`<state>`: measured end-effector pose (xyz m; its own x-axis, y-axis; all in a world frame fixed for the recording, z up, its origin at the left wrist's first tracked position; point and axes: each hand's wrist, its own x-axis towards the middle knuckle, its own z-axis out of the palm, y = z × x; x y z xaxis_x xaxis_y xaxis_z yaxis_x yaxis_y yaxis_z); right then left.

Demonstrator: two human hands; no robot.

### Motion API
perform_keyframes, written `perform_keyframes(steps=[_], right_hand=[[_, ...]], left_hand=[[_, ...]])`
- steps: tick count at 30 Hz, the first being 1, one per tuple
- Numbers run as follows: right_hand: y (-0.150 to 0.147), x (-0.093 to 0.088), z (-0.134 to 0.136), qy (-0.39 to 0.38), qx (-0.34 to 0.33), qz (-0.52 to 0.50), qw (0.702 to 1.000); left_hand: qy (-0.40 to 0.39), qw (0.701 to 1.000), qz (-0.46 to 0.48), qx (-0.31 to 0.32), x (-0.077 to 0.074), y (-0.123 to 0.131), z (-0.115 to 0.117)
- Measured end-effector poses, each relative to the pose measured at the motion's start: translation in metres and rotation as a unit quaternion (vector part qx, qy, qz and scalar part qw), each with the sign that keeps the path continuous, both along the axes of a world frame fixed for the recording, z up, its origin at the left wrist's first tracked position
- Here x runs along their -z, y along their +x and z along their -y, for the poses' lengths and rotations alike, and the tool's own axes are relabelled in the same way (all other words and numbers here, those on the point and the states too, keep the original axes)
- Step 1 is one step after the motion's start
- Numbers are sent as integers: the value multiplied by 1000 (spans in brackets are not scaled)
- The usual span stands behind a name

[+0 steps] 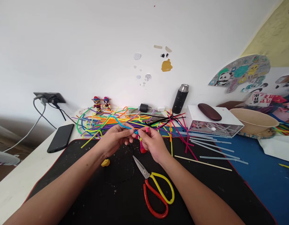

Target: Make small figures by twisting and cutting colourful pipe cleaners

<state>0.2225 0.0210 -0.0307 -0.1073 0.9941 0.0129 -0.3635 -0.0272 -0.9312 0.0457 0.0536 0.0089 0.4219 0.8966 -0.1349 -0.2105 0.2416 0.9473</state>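
Note:
My left hand (pixel 116 139) pinches a blue pipe cleaner (pixel 125 126) whose free end curves up to the left. My right hand (pixel 152 143) is closed round a small red and pink pipe-cleaner piece (pixel 143 147) and meets the blue one at its fingertips. Both hands hover over a black mat (pixel 116 193). Just below them lie scissors (pixel 156 190) with one yellow and one red handle. A small yellow lump (pixel 105 162) rests on the mat near my left wrist.
A heap of coloured pipe cleaners (pixel 107 120) lies behind the hands. A black phone (pixel 60 137) is at the left, a black flask (pixel 180 98) at the back, a white box (pixel 214 123) with a dark case (pixel 209 112) on it at the right. Clear glue sticks (pixel 212 145) and a thin wooden stick (pixel 203 163) lie at the right.

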Motion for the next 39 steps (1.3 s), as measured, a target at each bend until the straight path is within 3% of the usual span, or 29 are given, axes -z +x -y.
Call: perform_keyframes(steps=[13, 21, 30, 39], right_hand=[[-1, -1, 1, 14, 15, 25, 999], [2, 1, 0, 31, 9, 55, 998], [4, -5, 6, 102, 1, 199, 975], [4, 0, 8, 160, 4, 327, 931]], left_hand=[[34, 999, 1, -30, 3, 3, 2], [74, 995, -53, -47, 2, -3, -2], [223, 952, -208, -5, -13, -15, -2], [290, 917, -270, 51, -12, -21, -2]])
